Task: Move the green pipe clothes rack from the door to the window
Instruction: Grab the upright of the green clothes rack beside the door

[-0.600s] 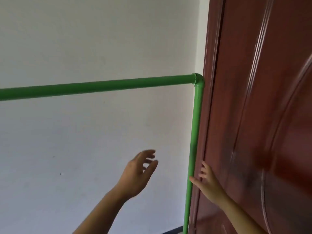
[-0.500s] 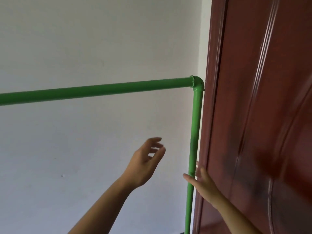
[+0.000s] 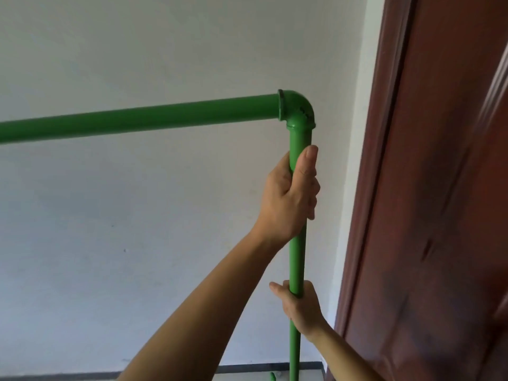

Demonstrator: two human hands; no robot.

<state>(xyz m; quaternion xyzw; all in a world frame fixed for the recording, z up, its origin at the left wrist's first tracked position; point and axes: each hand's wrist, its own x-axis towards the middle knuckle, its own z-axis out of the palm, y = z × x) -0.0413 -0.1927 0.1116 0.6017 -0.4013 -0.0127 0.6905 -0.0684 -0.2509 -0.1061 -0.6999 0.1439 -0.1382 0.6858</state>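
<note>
Green painted pipe forms the clothes rack [image 3: 154, 121]: a horizontal top rail meets a vertical upright [image 3: 298, 259] at an elbow fitting [image 3: 297, 110]. The rack stands against the white wall [image 3: 137, 243], its upright just beside the brown wooden door [image 3: 439, 215] and door frame [image 3: 365, 188]. It has not yet left its starting place; no window is in view.

Both hands are closed around the same upright. The left hand [image 3: 290, 193] grips just below the elbow, thumb laid up along the pipe. The right hand [image 3: 299, 306] grips lower down, fingers wrapped behind the pipe.

Risks, as judged from this position:

- Both grips sit on one end. The far end of the rail runs out of view to the left and is unsupported by either hand. On lifting, that end is likely to drag, sag or swing, and could scrape the wall.
- The upright stands close to the door frame. Any pull toward the right could knock pipe against wood, or pinch the right hand between them.
- The elbow appears to be a threaded fitting with chipped paint. Twisting load from a one-ended lift could loosen the joint.
- The rack's base is almost wholly hidden; only a small green piece [image 3: 272, 376] shows at the floor [image 3: 247, 376]. Whether feet could snag cannot be told.
</note>
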